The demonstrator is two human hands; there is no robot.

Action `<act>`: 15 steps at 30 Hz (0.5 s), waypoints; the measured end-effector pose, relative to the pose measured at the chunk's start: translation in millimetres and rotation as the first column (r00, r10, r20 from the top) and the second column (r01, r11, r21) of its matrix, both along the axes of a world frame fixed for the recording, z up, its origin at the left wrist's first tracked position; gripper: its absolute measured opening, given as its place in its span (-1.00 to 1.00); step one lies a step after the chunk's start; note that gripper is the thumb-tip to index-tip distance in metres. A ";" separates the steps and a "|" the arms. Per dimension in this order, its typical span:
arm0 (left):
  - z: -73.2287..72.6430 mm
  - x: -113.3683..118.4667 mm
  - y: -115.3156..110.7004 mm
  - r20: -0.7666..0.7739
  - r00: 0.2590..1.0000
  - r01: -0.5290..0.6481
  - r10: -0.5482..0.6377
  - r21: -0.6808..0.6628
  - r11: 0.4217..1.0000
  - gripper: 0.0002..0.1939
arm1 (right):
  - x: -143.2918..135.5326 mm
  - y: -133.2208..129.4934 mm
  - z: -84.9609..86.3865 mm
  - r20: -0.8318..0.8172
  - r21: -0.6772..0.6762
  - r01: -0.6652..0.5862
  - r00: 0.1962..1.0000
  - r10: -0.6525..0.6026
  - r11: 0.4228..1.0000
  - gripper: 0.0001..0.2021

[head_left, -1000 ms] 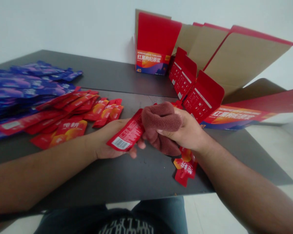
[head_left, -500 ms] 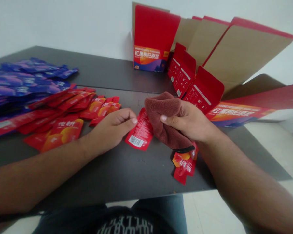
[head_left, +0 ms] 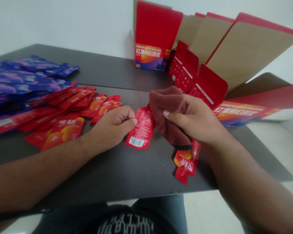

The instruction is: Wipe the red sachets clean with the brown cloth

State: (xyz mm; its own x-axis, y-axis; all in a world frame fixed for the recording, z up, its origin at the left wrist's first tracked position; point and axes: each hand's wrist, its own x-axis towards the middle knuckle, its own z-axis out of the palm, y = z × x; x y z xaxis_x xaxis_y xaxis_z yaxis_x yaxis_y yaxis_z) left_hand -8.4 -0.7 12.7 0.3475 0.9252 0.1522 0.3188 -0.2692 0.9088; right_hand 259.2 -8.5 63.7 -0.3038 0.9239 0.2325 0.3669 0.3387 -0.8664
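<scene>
Between thumb and curled fingers, my left hand (head_left: 117, 125) pinches the left edge of a red sachet (head_left: 142, 130), its printed back and barcode facing up. My right hand (head_left: 192, 115) grips a folded brown cloth (head_left: 164, 107) with a black edge, thumb on top. The cloth overlaps the upper right side of the sachet. Below the cloth and right hand, more red sachets (head_left: 187, 164) with orange fruit prints lie on the dark table (head_left: 127, 178), partly covered.
To the left lie a heap of red sachets (head_left: 65, 130) and a pile of blue-purple sachets (head_left: 26, 79). A red printed carton (head_left: 151, 55) stands at the back. Open cartons with raised flaps (head_left: 254, 48) stand at the right. The table's front edge is close to my lap.
The cloth and my right hand have shifted slightly right, baring more of the held sachet's upper part. My left hand keeps its pinch almost in place.
</scene>
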 end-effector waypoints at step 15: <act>-1.5 -2.3 3.4 -0.017 1.000 -0.007 0.007 0.008 1.000 -0.82 | -18.9 -17.4 -16.7 0.545 0.392 -0.253 0.838 -0.002 0.885 -0.88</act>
